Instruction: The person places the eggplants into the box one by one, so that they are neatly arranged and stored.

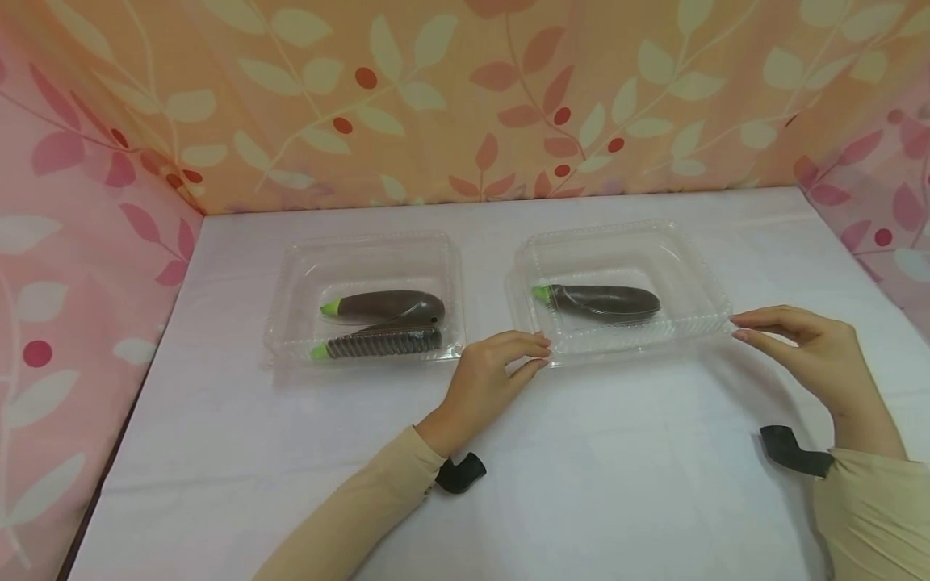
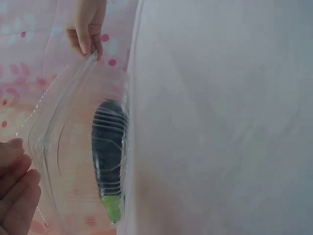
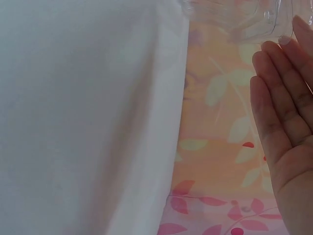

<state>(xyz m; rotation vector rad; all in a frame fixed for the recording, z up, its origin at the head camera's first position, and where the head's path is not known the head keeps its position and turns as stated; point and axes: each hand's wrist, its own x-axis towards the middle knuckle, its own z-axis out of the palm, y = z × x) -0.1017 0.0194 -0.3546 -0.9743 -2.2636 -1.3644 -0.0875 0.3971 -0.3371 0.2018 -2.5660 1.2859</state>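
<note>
On the right stands a clear plastic container with a dark eggplant, green at its stem end, lying in it. My left hand holds its near left corner between thumb and fingers. At the near right corner my right hand pinches the rim with thumb and forefinger; the left wrist view also shows this pinch. In the right wrist view the other fingers of that hand extend below the rim. Through the ribbed side wall the eggplant looks striped in the left wrist view.
A second clear container stands to the left with a dark eggplant in it; a striped dark shape with a green end shows through its front wall. White cloth covers the table. Leaf-patterned curtains hang around it.
</note>
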